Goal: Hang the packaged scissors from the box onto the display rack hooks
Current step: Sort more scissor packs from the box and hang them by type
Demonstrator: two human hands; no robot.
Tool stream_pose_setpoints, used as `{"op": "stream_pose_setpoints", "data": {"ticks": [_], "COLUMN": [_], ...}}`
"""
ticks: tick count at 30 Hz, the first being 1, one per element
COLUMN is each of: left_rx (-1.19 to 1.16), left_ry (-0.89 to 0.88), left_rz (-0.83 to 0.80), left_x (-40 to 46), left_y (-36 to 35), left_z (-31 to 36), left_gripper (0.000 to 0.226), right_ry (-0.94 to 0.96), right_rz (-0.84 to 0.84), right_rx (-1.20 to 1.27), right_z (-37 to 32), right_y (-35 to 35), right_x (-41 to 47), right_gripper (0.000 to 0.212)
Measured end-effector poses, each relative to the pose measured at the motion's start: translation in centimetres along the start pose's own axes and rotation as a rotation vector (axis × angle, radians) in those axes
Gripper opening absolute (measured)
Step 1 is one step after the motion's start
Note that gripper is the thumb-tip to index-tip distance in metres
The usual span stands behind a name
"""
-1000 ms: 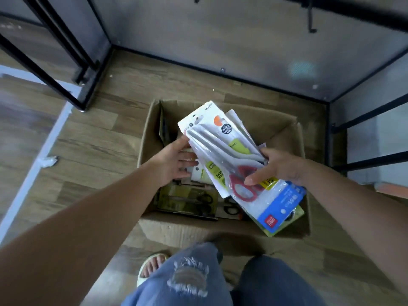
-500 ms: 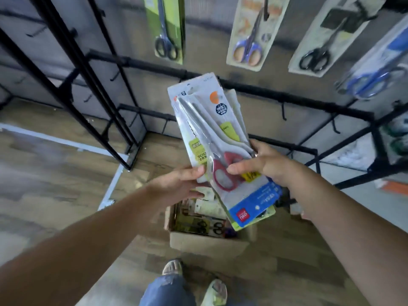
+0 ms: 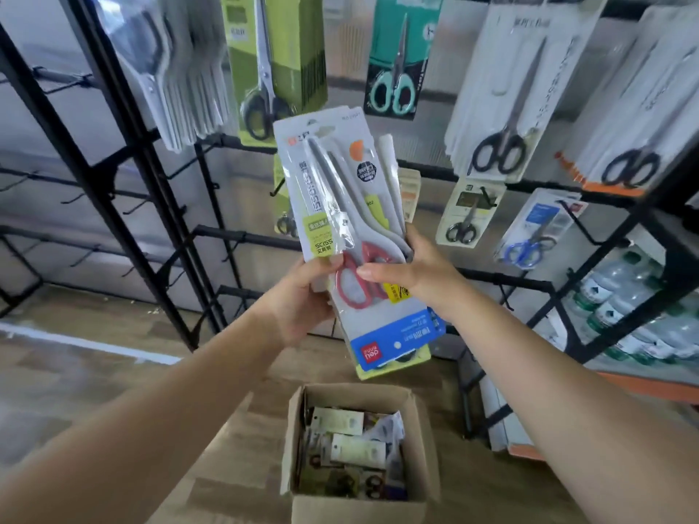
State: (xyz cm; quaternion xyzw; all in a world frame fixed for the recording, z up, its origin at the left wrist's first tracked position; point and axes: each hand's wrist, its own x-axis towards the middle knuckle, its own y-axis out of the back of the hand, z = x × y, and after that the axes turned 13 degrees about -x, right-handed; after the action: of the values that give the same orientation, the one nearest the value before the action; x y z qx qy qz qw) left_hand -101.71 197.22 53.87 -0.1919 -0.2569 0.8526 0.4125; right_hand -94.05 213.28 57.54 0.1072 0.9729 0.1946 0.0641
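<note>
Two hands, left hand point(image 3: 302, 300) and right hand point(image 3: 412, 274), grip one fanned stack of scissor packs point(image 3: 340, 221) above one box point(image 3: 359, 448).

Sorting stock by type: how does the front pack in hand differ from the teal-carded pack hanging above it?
The front pack has a grey-white card and red-handled scissors; the teal pack has mint handles. The front pack is longer and held in both hands; the teal one hangs on the rack. In both, blades point up.
</note>
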Motion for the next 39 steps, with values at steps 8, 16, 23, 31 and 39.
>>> {"op": "stream_pose_setpoints", "data": {"ticks": [8, 16, 23, 31, 39], "left_rx": [-0.126, -0.121, -0.154, -0.279, -0.167], "left_ry": [-0.089, -0.185, -0.150, -0.142, -0.227], "left_rz": [-0.041, -0.108, -0.160, -0.088, 0.161], "left_x": [-0.2, 0.2, 0.1, 0.4, 1.6], "left_y": [-0.5, -0.4, -0.3, -0.4, -1.1], "left_z": [4.7, 7.8, 7.8, 7.7, 7.2], "left_gripper": [0.105, 0.136, 0.127, 0.079, 0.042], "right_ry": [0.151, 0.291, 0.362, 0.345, 0.303], "right_rz": [0.221, 0.322, 0.519, 0.540, 0.488], "right_rx": [-0.019, 0.163, 0.208, 0.120, -0.171], "right_z": [-4.9, -7.2, -7.4, -7.7, -8.0], "right_y": [-1.8, -3.6, -3.9, -3.0, -1.4], "right_x": [1.0, 2.6, 3.5, 3.0, 2.4], "right_gripper": [0.084, 0.042, 0.027, 0.018, 0.034]}}
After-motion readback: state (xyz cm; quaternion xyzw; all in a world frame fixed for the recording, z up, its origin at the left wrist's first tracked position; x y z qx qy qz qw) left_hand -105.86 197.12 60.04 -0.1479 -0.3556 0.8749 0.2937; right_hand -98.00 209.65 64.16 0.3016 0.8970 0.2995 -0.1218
